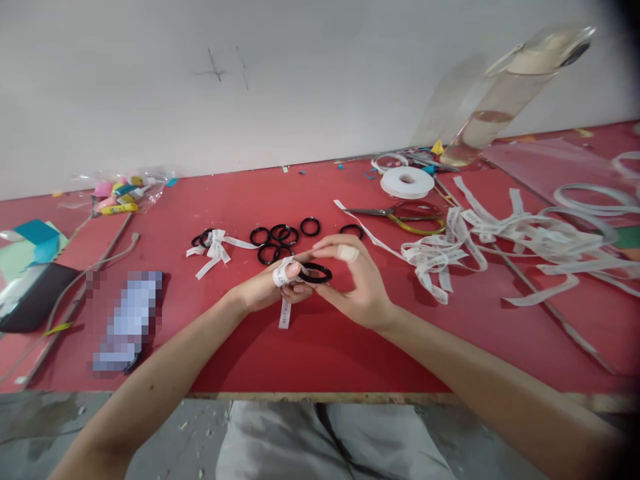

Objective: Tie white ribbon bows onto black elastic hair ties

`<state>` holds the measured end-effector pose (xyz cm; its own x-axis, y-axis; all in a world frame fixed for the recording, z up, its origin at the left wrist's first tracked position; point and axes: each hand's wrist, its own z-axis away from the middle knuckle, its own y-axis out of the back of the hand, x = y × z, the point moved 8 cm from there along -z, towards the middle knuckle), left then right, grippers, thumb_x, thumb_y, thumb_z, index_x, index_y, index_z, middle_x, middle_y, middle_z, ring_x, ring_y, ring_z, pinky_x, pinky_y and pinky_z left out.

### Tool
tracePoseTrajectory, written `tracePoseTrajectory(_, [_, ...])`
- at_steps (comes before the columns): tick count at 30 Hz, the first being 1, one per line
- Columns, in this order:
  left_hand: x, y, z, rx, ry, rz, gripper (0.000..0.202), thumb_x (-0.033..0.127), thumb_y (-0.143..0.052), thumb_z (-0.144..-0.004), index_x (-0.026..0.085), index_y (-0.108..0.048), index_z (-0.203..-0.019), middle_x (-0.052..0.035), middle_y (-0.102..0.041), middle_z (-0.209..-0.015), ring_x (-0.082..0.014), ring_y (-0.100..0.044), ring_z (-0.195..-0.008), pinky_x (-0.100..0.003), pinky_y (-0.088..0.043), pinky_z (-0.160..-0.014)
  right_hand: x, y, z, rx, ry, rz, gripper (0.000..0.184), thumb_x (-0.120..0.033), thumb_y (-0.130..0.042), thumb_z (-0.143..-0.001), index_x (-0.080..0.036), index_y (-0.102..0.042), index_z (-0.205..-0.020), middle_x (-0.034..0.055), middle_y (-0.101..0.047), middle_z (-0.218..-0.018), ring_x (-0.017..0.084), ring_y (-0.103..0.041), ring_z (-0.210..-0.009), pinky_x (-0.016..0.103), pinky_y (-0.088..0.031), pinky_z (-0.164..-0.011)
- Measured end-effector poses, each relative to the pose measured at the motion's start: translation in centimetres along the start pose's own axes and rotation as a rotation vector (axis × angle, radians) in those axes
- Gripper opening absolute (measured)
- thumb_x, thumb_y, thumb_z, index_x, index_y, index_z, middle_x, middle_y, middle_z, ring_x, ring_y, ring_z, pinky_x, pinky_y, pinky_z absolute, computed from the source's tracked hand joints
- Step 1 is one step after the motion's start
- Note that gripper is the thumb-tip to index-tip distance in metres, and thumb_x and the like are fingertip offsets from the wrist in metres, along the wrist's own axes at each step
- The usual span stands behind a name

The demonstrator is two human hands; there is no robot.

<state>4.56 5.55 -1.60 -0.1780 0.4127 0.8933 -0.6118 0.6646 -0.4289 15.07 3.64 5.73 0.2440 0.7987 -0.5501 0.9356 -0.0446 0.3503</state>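
Note:
My left hand (270, 287) is closed on a white printed ribbon (281, 273), which wraps over the thumb with one end hanging below the fingers. Against its fingertips sits a black hair tie (320, 275). My right hand (360, 283) curves round that hair tie from the right, thumb below and fingers above, with a pale band (347, 253) on one finger. Just beyond the hands lie several loose black hair ties (284, 233). To their left, a white ribbon bow (217, 248) lies at some black hair ties (203, 239).
Scissors (415, 217) lie by a white ribbon roll (407, 182). Cut ribbon pieces (435, 257) spread rightward. A bottle (493, 110) leans at the wall. On the left are a blurred-out phone (130, 320), a cable (100, 257), a dark case (37, 297) and a plastic bag (125, 190).

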Motion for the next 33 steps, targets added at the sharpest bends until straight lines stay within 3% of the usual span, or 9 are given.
tracePoseTrajectory(2, [0.5,0.4,0.1,0.051,-0.036,0.011,0.070,0.066,-0.070,-0.072,0.023,-0.055,-0.125,0.0049,-0.035,-0.070,-0.0062,-0.018,-0.056,-0.022,-0.012,-0.051,1.3,0.5,0.3,0.085,-0.162,0.005,0.032,-0.026,-0.072,-0.082,-0.025,-0.053,-0.108,0.0080,-0.058,-0.107,0.023,-0.059,-0.101,0.042,-0.053,-0.086])
tracePoseTrajectory(4, [0.9,0.4,0.1,0.071,-0.055,0.006,0.076,0.066,-0.070,-0.073,0.024,-0.052,-0.134,0.0052,-0.033,-0.070,-0.0065,-0.018,-0.057,-0.022,-0.013,-0.051,2.2,0.4,0.6,0.084,-0.263,0.006,0.028,-0.029,-0.074,-0.081,-0.024,-0.052,-0.098,0.0048,-0.058,-0.096,0.021,-0.059,-0.091,0.039,-0.052,-0.081])
tracePoseTrajectory(8, [1.1,0.3,0.0,0.076,-0.075,-0.030,0.082,0.067,-0.068,-0.074,0.022,-0.049,-0.140,0.0062,-0.030,-0.068,-0.0063,-0.017,-0.056,-0.022,-0.013,-0.050,2.7,-0.4,0.5,-0.005,-0.294,-0.028,0.023,-0.030,-0.073,-0.083,-0.023,-0.051,-0.083,0.0017,-0.058,-0.085,0.019,-0.060,-0.088,0.036,-0.052,-0.079])
tracePoseTrajectory(16, [0.9,1.3,-0.2,0.131,-0.136,-0.097,0.082,0.064,-0.068,-0.075,0.024,-0.046,-0.143,0.0033,-0.039,-0.076,-0.0051,-0.021,-0.057,-0.020,-0.017,-0.049,3.0,-0.9,0.8,0.014,-0.340,-0.276,0.025,-0.021,-0.067,-0.085,-0.023,-0.055,-0.106,0.0066,-0.061,-0.111,0.019,-0.065,-0.105,0.039,-0.057,-0.093])
tracePoseTrajectory(20, [1.9,1.3,0.3,0.175,-0.185,-0.331,0.085,0.060,-0.071,-0.076,0.027,-0.038,-0.148,0.0012,-0.049,-0.083,-0.0069,-0.034,-0.063,-0.019,-0.031,-0.056,3.4,-0.8,0.9,0.026,-0.397,-0.285,0.023,-0.020,-0.066,-0.085,-0.023,-0.056,-0.106,0.0055,-0.063,-0.107,0.017,-0.067,-0.100,0.037,-0.058,-0.093])
tracePoseTrajectory(25, [2.6,1.2,0.7,0.223,-0.209,-0.505,0.090,0.056,-0.073,-0.075,0.030,-0.033,-0.152,-0.0074,-0.060,-0.115,-0.0187,-0.055,-0.093,-0.031,-0.046,-0.083,3.8,-0.7,0.9,0.032,-0.432,-0.283,0.024,-0.019,-0.065,-0.084,-0.023,-0.057,-0.106,0.0051,-0.067,-0.108,0.018,-0.068,-0.101,0.038,-0.057,-0.095])
tracePoseTrajectory(29, [2.5,0.7,0.5,0.188,-0.216,-0.521,0.092,0.048,-0.076,-0.075,0.035,-0.028,-0.153,-0.0093,-0.046,-0.146,-0.0247,-0.054,-0.115,-0.038,-0.045,-0.097,3.7,-1.0,0.9,-0.035,-0.408,-0.190,0.036,-0.006,-0.056,-0.078,-0.023,-0.059,-0.109,0.0042,-0.069,-0.112,0.018,-0.067,-0.106,0.039,-0.054,-0.097])
tracePoseTrajectory(33, [2.4,0.2,0.3,0.153,-0.205,-0.595,0.094,0.041,-0.077,-0.076,0.034,-0.025,-0.154,-0.0095,-0.033,-0.157,-0.0281,-0.049,-0.127,-0.041,-0.043,-0.104,3.7,-0.8,0.8,-0.064,-0.365,-0.100,0.041,-0.002,-0.051,-0.074,-0.023,-0.061,-0.108,0.0038,-0.070,-0.111,0.020,-0.067,-0.105,0.039,-0.055,-0.094])
